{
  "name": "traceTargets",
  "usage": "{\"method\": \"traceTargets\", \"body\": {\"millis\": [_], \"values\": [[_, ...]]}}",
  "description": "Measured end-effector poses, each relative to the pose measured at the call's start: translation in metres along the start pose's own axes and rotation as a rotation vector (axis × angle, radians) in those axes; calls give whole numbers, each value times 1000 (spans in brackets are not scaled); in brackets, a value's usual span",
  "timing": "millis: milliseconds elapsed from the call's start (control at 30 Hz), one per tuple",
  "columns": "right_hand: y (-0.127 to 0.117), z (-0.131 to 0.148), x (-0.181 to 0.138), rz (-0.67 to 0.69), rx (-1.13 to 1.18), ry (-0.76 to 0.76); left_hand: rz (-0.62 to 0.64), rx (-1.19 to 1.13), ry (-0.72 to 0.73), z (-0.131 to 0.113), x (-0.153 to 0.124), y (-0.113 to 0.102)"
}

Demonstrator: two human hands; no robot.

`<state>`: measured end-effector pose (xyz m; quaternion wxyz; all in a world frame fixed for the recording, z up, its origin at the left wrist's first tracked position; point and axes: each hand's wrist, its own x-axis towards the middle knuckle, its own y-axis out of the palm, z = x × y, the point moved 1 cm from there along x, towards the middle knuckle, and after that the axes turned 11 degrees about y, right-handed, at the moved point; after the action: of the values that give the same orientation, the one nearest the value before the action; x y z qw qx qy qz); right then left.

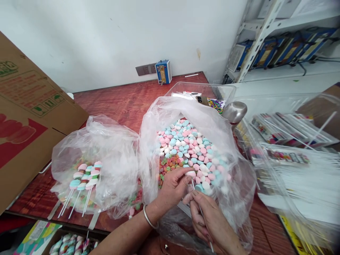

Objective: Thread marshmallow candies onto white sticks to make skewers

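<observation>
My left hand, a bracelet at its wrist, pinches a pink and white marshmallow between thumb and fingers. Wrapped around a thin white stick is my right hand, close beside the left. The stick's upper end meets the underside of the marshmallow; how far it goes in, I cannot tell. Below both hands lies an opened clear plastic bag full of loose pink, blue and white marshmallows. Ring-shaped gummies in orange, red and green lie at its left side.
Several marshmallow skewers rest on another plastic bag at left. A cardboard box stands far left. A metal scoop, plastic bins and shelving are at right. Finished-looking sweets fill a box below.
</observation>
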<state>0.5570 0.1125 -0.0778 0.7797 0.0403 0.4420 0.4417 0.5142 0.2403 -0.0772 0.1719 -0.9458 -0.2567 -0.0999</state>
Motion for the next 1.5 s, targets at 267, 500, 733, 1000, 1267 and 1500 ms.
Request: {"method": "traceTargets", "body": {"millis": [267, 500, 733, 1000, 1267, 1500], "values": [[-20, 14, 18, -500, -1001, -384, 56, 350, 130, 8, -15, -27], [-2, 25, 21, -703, -1589, -241, 50, 1049, 134, 32, 27, -52], [9, 34, 26, -683, -1717, -342, 24, 1009, 189, 34, 22, -55], [9, 35, 26, -663, -1683, -316, 47, 744, 209, 32, 21, -52], [6, 33, 33, -681, -1598, -263, 109, 734, 188, 27, 20, -49], [17, 50, 38, -672, -1682, -214, 37, 991, 148, 35, 27, -51]]}}
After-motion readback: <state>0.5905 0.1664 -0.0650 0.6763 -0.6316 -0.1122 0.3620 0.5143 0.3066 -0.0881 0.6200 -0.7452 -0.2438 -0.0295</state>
